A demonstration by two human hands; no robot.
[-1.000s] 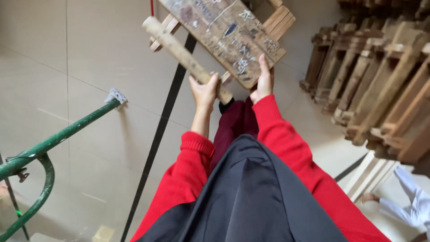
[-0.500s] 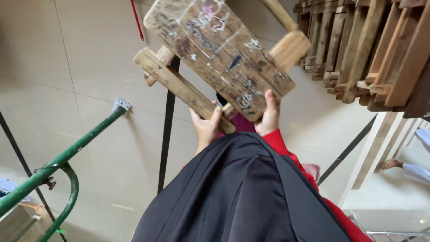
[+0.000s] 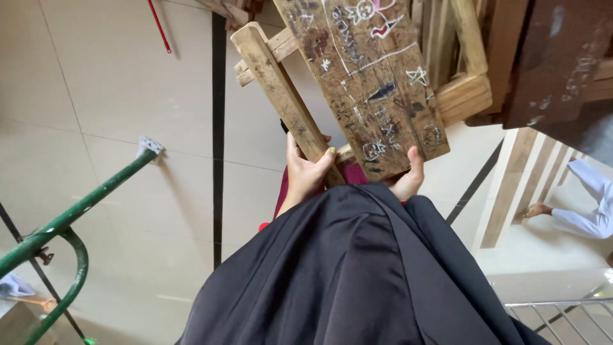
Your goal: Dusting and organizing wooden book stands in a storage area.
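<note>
I hold a worn wooden chair (image 3: 367, 83) up in front of me, its flat panel covered in white scribbled drawings. My left hand (image 3: 306, 169) grips a thick wooden bar (image 3: 281, 96) on the chair's left side. My right hand (image 3: 408, 179) clasps the panel's lower edge, thumb on top. A black cloth (image 3: 357, 275) covers my arms below the wrists; a bit of red sleeve shows under it.
Stacked wooden chairs (image 3: 511, 57) crowd the upper right, close to the held one. A green metal railing (image 3: 70, 217) slants across the lower left. Pale floor tiles with a black strip (image 3: 218, 128) lie below. Another person in white (image 3: 587, 204) is at the right edge.
The chair has come closer and higher in view, nearer the stacked furniture at the right. Both hands keep their grip. The black cloth now hides nearly all of the red sleeves.
</note>
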